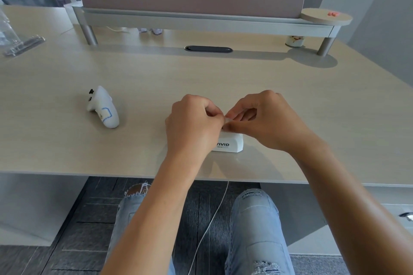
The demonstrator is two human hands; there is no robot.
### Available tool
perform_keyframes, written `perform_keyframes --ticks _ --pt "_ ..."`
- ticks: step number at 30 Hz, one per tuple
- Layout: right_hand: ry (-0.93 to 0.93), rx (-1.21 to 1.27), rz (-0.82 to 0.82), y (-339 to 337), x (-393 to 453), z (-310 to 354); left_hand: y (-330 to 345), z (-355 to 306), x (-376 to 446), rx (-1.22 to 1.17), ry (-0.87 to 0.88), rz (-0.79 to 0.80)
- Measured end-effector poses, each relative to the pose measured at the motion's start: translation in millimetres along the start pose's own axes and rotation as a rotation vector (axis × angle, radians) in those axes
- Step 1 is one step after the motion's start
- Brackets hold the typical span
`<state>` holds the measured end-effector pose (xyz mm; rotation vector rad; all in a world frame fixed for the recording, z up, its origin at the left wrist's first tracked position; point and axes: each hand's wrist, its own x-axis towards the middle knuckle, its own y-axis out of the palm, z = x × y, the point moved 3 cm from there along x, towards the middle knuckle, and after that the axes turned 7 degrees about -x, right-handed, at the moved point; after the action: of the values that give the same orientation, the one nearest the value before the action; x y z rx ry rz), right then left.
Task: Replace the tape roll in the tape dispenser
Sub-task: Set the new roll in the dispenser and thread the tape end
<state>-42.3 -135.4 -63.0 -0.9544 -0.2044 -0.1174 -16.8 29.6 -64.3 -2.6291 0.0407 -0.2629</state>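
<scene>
A small white tape dispenser (231, 143) with dark "VIVID" lettering stands on the pale wooden desk (223, 82), near its front edge. My left hand (192, 123) covers the dispenser's left part, fingers curled. My right hand (266, 118) comes in from the right. Its thumb and forefinger pinch a small pale piece, seemingly tape (229, 120), just above the dispenser's top. The fingertips of both hands meet at that piece. The tape roll itself is hidden behind the hands.
A white game-style controller (103, 107) with blue marking lies to the left on the desk. A monitor riser (201, 20) spans the back, with a dark cable grommet (208, 49) before it and a small cup (294, 41) under its right end. A clear stand (22, 44) sits far left.
</scene>
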Motion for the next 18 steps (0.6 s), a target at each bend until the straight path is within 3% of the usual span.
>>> perform_keyframes --ticks 6,18 --pt "0.006 0.073 -0.051 4 -4 -10 0 -9 -5 0.117 -0.019 -0.002" --pt "-0.028 0.014 -0.034 3 -4 -6 1 -18 -4 0.265 -0.095 0.198"
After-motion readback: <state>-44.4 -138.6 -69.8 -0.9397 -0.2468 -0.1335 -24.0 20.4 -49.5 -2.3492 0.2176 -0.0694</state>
